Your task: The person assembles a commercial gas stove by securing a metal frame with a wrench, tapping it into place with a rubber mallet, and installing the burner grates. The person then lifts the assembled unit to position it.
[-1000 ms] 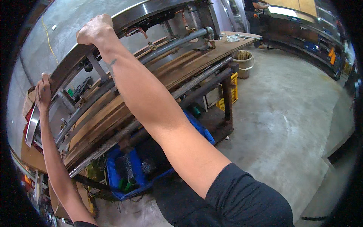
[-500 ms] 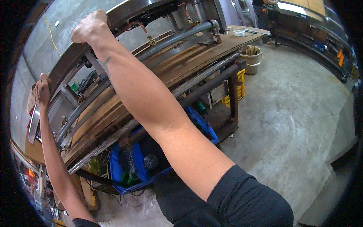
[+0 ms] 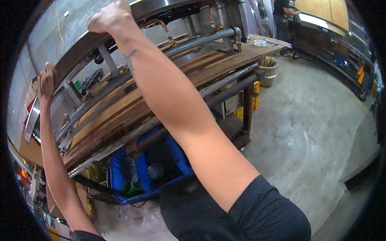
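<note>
A large steel appliance frame (image 3: 76, 50) stands on a wooden-topped workbench (image 3: 209, 74). A long grey pipe (image 3: 201, 42) with brass valves (image 3: 173, 43) runs along its front, and dark parts hang beneath its upper edge. My right hand (image 3: 110, 18) is curled closed on that upper edge, its fingertips hidden. Farther left, my left hand (image 3: 46, 82) grips the edge near the frame's left end, fingers bent over it. My right arm crosses the middle of the view and covers part of the pipe and bench.
Blue crates (image 3: 183, 162) with dark and green things sit under the bench, near a yellow crate (image 3: 256, 96). A bucket (image 3: 268, 71) stands beyond its right end. Clear rings (image 3: 260, 42) and tools lie on the bench top. Another person (image 3: 280, 18) stands at a far counter (image 3: 333, 42).
The view has shifted slightly, so the bench, bucket and my right hand sit a little differently in it. Both hands remain on the frame's edge.
</note>
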Available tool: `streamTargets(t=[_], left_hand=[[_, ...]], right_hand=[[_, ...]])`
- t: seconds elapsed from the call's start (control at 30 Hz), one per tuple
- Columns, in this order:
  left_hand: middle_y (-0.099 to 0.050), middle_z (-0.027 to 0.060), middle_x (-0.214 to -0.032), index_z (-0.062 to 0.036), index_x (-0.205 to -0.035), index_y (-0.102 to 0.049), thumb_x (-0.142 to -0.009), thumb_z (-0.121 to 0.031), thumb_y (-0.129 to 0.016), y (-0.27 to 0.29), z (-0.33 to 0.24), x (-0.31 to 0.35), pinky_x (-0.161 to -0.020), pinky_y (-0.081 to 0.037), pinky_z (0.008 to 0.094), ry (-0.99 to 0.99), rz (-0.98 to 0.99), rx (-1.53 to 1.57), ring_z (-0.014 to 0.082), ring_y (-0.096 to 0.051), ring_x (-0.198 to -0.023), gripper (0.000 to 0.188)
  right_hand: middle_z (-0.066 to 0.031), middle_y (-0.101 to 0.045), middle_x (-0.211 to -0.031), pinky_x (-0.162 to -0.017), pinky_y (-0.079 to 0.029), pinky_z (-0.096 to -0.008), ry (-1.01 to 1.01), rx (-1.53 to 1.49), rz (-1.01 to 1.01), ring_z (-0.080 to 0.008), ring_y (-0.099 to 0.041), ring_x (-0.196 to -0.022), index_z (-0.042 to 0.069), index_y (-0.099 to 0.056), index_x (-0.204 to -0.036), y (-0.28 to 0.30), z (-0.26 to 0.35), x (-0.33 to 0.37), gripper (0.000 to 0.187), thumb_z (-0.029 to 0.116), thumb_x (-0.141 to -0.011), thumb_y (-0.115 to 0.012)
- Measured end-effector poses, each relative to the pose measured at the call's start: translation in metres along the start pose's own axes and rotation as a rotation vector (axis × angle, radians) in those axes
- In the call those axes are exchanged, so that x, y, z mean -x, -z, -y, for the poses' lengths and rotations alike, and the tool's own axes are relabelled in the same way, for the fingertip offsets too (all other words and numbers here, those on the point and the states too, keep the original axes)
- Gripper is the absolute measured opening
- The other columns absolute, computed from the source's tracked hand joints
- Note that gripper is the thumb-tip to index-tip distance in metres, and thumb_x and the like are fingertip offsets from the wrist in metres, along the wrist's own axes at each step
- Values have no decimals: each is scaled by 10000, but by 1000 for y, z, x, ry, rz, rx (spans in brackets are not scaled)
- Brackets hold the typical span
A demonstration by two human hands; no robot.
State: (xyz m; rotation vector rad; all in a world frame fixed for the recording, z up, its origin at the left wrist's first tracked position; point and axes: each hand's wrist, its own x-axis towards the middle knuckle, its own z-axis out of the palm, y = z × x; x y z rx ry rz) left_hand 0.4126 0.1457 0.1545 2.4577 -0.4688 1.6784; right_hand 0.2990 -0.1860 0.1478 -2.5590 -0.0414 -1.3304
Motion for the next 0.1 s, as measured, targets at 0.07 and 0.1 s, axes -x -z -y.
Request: streamTargets(t=[0.07,0.1], left_hand=[[-656,297,-977,40,-864,-580,-1068,-497,-307,-1,1,0,-899,-430,498,-28,-18,-7,480,-603,-946,636],[-651,302,-984,42,-871,-572,-1068,-494,-308,-1,3,3,-898,-429,501,-30,-27,-10,483,-601,-949,629]], right_hand=[[-1,-689,-1375,-1044,-477,-330,-45,22,23,-146,-626,-1306,310,-708,-1338,2,7,3,445,361,-940,-515],[-1,-689,-1375,-1044,-477,-330,-36,28,28,-146,-626,-1306,310,-708,-1338,0,14,5,445,361,-940,-515]])
